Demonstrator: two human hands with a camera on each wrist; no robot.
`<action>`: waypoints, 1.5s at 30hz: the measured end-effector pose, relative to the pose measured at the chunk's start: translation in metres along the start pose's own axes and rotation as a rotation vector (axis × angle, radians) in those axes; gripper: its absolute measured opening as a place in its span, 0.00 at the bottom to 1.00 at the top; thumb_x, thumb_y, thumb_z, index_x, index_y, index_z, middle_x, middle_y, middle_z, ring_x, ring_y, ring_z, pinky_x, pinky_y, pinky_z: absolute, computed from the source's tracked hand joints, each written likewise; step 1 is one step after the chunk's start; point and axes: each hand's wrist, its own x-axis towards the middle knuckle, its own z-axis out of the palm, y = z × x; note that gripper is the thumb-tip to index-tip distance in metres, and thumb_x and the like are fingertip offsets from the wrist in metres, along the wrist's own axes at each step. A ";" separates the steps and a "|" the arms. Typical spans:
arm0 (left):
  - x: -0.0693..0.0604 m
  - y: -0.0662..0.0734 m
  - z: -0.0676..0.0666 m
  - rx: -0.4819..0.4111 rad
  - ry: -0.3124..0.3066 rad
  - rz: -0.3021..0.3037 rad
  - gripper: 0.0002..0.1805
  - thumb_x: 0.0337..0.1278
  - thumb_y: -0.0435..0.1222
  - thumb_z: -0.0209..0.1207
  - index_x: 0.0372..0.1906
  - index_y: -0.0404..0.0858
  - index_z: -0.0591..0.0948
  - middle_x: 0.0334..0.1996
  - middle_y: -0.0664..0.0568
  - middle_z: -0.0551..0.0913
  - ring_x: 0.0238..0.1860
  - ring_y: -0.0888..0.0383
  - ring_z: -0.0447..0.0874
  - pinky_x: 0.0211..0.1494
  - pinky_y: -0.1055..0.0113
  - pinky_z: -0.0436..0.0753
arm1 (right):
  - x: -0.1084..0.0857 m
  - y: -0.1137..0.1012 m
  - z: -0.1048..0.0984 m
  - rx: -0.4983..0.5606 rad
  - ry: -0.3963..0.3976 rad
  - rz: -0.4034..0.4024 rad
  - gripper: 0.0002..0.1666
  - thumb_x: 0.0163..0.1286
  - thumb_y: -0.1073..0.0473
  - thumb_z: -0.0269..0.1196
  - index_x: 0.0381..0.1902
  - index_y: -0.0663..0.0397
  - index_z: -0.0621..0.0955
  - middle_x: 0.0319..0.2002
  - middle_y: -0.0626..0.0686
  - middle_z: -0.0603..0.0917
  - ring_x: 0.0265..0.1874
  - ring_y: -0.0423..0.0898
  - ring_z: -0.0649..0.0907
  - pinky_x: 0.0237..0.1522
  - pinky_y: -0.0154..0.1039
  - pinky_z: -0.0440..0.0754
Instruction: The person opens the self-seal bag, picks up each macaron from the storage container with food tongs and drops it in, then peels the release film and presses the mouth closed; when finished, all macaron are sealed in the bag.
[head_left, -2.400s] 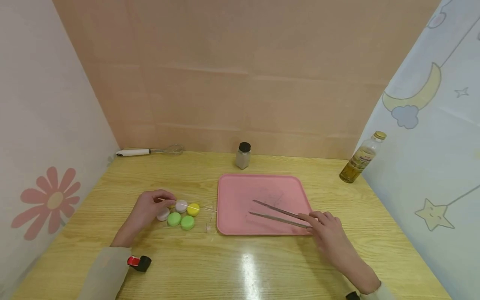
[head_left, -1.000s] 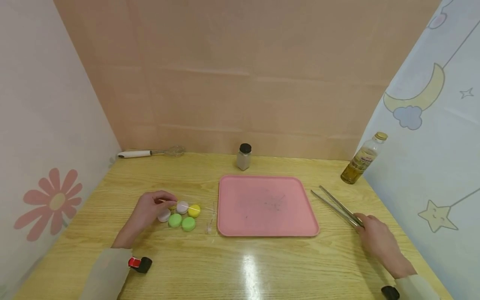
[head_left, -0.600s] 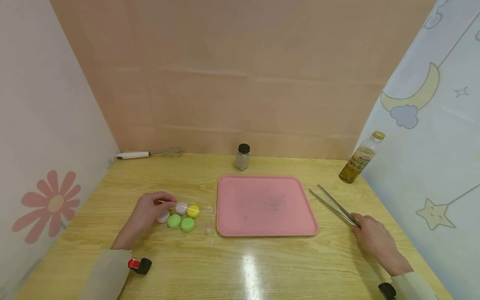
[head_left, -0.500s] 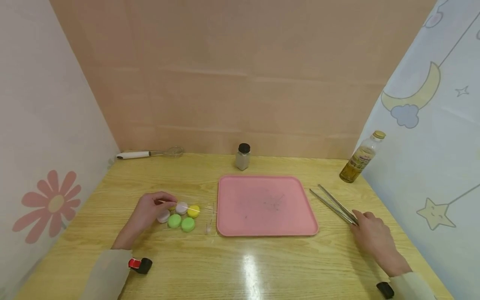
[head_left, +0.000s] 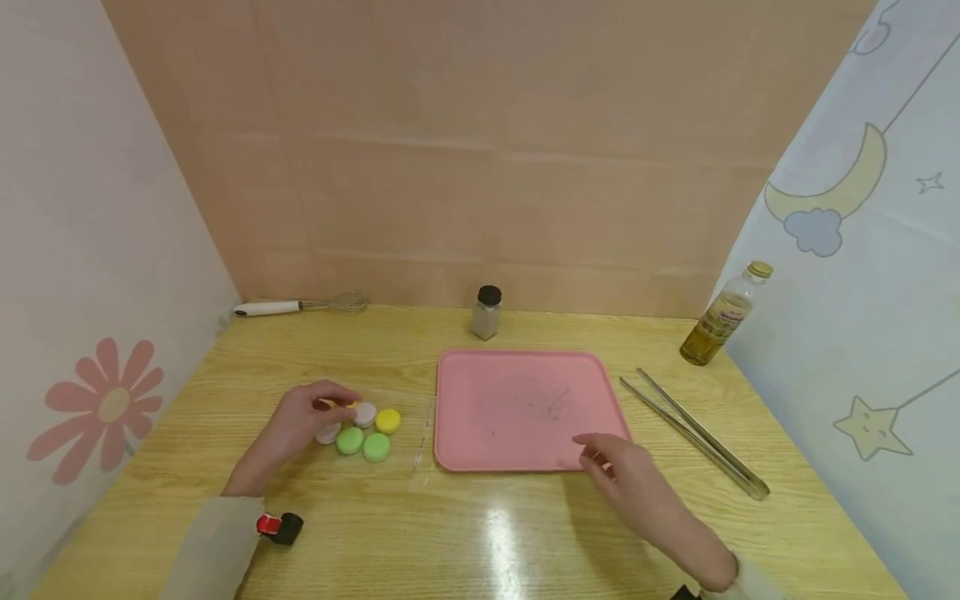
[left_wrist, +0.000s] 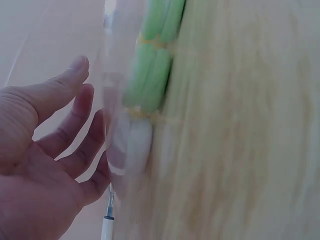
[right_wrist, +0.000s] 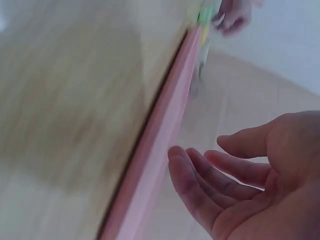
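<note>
Beside the left end of a clear plastic case (head_left: 422, 442), my left hand (head_left: 296, 417) is at the macarons, its fingertips near a lilac macaron (head_left: 364, 415). The left wrist view shows that hand (left_wrist: 55, 140) with loosely bent fingers, a gap between thumb and forefinger, and the green macarons (left_wrist: 155, 75) on edge to its right. A yellow macaron (head_left: 387, 422) and two green ones (head_left: 377, 447) lie in view. My right hand (head_left: 637, 487), empty, hovers by the near right corner of the pink tray (head_left: 525, 354); its fingers (right_wrist: 192, 192) are loosely bent.
Metal tongs (head_left: 701, 437) lie on the table right of the tray. Behind the tray stands a small jar (head_left: 486, 319) with a black lid. A whisk (head_left: 273, 308) lies at the back left, and an oil bottle (head_left: 718, 323) stands at the back right.
My right hand has let go of the tongs on the table at the right and moved left to the tray's corner. My left hand has shifted slightly right at the macarons.
</note>
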 end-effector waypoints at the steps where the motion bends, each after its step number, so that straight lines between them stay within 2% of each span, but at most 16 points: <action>1: 0.000 0.000 0.000 0.001 -0.004 -0.002 0.11 0.63 0.36 0.69 0.48 0.37 0.88 0.45 0.51 0.87 0.46 0.53 0.80 0.49 0.67 0.79 | 0.001 -0.007 0.007 0.036 -0.025 -0.014 0.14 0.69 0.72 0.64 0.52 0.65 0.83 0.36 0.51 0.86 0.34 0.40 0.83 0.34 0.33 0.83; 5: 0.002 0.003 -0.002 0.010 -0.014 0.005 0.13 0.64 0.37 0.68 0.50 0.37 0.87 0.47 0.50 0.87 0.47 0.52 0.81 0.50 0.68 0.78 | 0.003 -0.027 0.032 0.176 -0.140 -0.045 0.13 0.73 0.68 0.62 0.52 0.66 0.83 0.37 0.51 0.86 0.34 0.39 0.84 0.35 0.34 0.84; 7: 0.003 0.005 -0.004 0.023 -0.023 0.019 0.13 0.65 0.38 0.67 0.50 0.36 0.87 0.47 0.49 0.87 0.48 0.52 0.81 0.50 0.67 0.78 | 0.005 -0.036 0.044 0.246 -0.190 -0.028 0.13 0.74 0.65 0.62 0.52 0.66 0.83 0.36 0.50 0.87 0.33 0.39 0.84 0.36 0.34 0.84; 11: 0.009 0.012 -0.006 0.057 -0.048 0.054 0.13 0.67 0.37 0.65 0.51 0.35 0.87 0.49 0.48 0.86 0.51 0.50 0.81 0.54 0.56 0.79 | 0.009 -0.054 0.064 0.451 -0.257 0.012 0.16 0.75 0.63 0.62 0.52 0.71 0.81 0.36 0.52 0.87 0.33 0.42 0.86 0.38 0.34 0.84; 14: 0.017 0.018 -0.005 0.094 -0.082 0.081 0.12 0.68 0.36 0.64 0.52 0.35 0.86 0.51 0.47 0.85 0.54 0.46 0.80 0.57 0.44 0.76 | 0.013 -0.068 0.078 0.619 -0.292 0.075 0.18 0.75 0.63 0.62 0.52 0.76 0.80 0.37 0.57 0.87 0.35 0.47 0.88 0.38 0.34 0.85; 16: 0.023 0.021 -0.004 0.130 -0.115 0.107 0.12 0.69 0.37 0.63 0.52 0.35 0.86 0.52 0.47 0.85 0.56 0.43 0.79 0.59 0.40 0.75 | 0.017 -0.077 0.086 0.715 -0.302 0.138 0.18 0.74 0.63 0.63 0.51 0.77 0.80 0.37 0.58 0.87 0.36 0.50 0.88 0.38 0.36 0.86; 20: 0.038 0.024 0.002 0.176 -0.201 0.175 0.14 0.71 0.37 0.62 0.54 0.34 0.85 0.55 0.46 0.83 0.59 0.41 0.78 0.61 0.39 0.74 | 0.025 -0.094 0.102 0.842 -0.313 0.234 0.16 0.73 0.64 0.64 0.48 0.77 0.82 0.35 0.59 0.88 0.36 0.53 0.89 0.38 0.40 0.87; 24: 0.053 0.029 0.010 0.196 -0.284 0.199 0.16 0.73 0.37 0.60 0.58 0.33 0.82 0.58 0.44 0.82 0.62 0.41 0.76 0.63 0.41 0.72 | 0.033 -0.107 0.115 0.975 -0.327 0.317 0.14 0.72 0.67 0.64 0.45 0.78 0.83 0.34 0.65 0.88 0.37 0.58 0.89 0.40 0.45 0.87; 31: 0.073 0.034 0.024 0.195 -0.419 0.148 0.19 0.74 0.35 0.57 0.63 0.32 0.79 0.61 0.44 0.80 0.66 0.43 0.73 0.67 0.45 0.71 | 0.046 -0.123 0.134 1.181 -0.317 0.531 0.13 0.71 0.69 0.63 0.45 0.79 0.82 0.37 0.68 0.87 0.39 0.58 0.89 0.44 0.46 0.86; 37: 0.083 0.033 0.035 0.187 -0.475 0.138 0.16 0.74 0.32 0.56 0.60 0.31 0.81 0.53 0.46 0.85 0.59 0.48 0.80 0.63 0.49 0.76 | 0.054 -0.130 0.148 1.325 -0.255 0.614 0.13 0.70 0.71 0.63 0.46 0.82 0.81 0.39 0.70 0.86 0.41 0.59 0.88 0.46 0.46 0.85; 41: 0.087 0.030 0.038 0.183 -0.476 0.146 0.13 0.73 0.31 0.58 0.56 0.32 0.84 0.51 0.47 0.86 0.56 0.50 0.81 0.61 0.50 0.77 | 0.060 -0.140 0.157 1.339 -0.192 0.637 0.11 0.69 0.72 0.64 0.44 0.82 0.81 0.37 0.70 0.86 0.40 0.59 0.88 0.44 0.46 0.85; 45: 0.089 0.027 0.040 0.176 -0.467 0.172 0.10 0.71 0.31 0.59 0.51 0.33 0.86 0.48 0.49 0.86 0.53 0.50 0.81 0.59 0.50 0.78 | 0.067 -0.150 0.165 1.285 -0.148 0.642 0.07 0.67 0.72 0.66 0.38 0.77 0.82 0.34 0.69 0.86 0.36 0.59 0.89 0.40 0.45 0.86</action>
